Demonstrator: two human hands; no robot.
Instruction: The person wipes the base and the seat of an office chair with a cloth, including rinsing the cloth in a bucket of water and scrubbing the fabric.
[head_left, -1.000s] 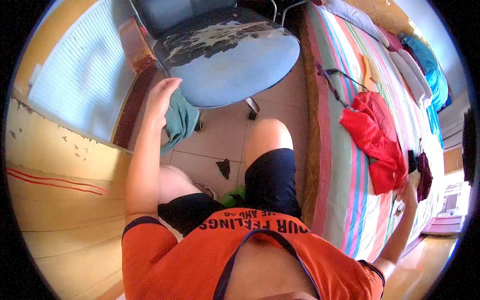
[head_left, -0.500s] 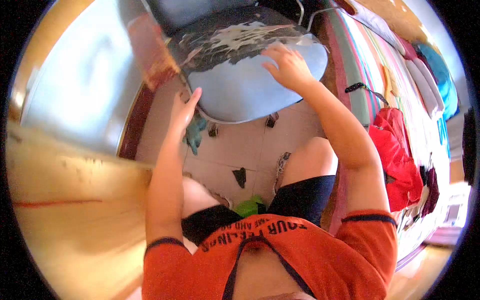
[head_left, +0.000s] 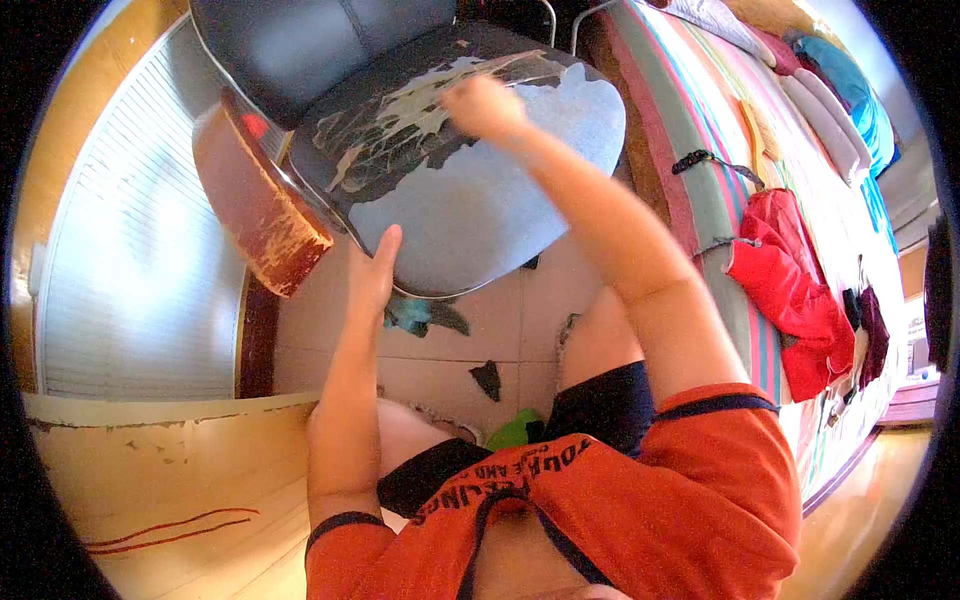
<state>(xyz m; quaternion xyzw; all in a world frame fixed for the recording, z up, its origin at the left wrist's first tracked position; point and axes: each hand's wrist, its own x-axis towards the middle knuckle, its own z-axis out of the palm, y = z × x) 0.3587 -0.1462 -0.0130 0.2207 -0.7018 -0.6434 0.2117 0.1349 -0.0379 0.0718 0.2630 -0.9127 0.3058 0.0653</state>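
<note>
An office chair with a dark backrest (head_left: 310, 50) has a worn seat (head_left: 480, 210). Its black covering is peeled over part of the top, baring grey-blue padding at the front and pale, stringy shreds (head_left: 400, 115) across the middle. At the seat's front left edge is my left hand (head_left: 374, 275), thumb up along the rim and fingers curled out of sight below it. My right hand (head_left: 485, 108), slightly blurred, is closed at the torn border between padding and shreds; whatever its fingers hold is hidden.
A worn brown armrest (head_left: 255, 200) juts out on the seat's left. To the right lies a bed with a striped sheet (head_left: 700, 130) and a red garment (head_left: 795, 300). Dark scraps (head_left: 486, 380) are on the tiled floor. A wooden surface (head_left: 180, 470) stands at lower left.
My right hand has moved left across the seat to the shreds, and its fingers have closed. My left hand stays at the rim. The view has shifted, showing more of the backrest and armrest.
</note>
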